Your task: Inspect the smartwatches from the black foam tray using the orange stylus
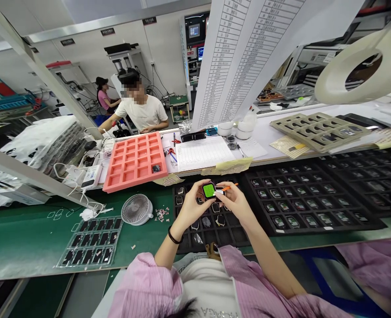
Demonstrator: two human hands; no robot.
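Between left hand and right hand sits a smartwatch.

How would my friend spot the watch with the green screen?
Find the long green workbench, then the smaller black tray in the middle. Above that tray, between the left hand and right hand, is the square watch. Its screen glows bright green, unlike the tray's pieces.
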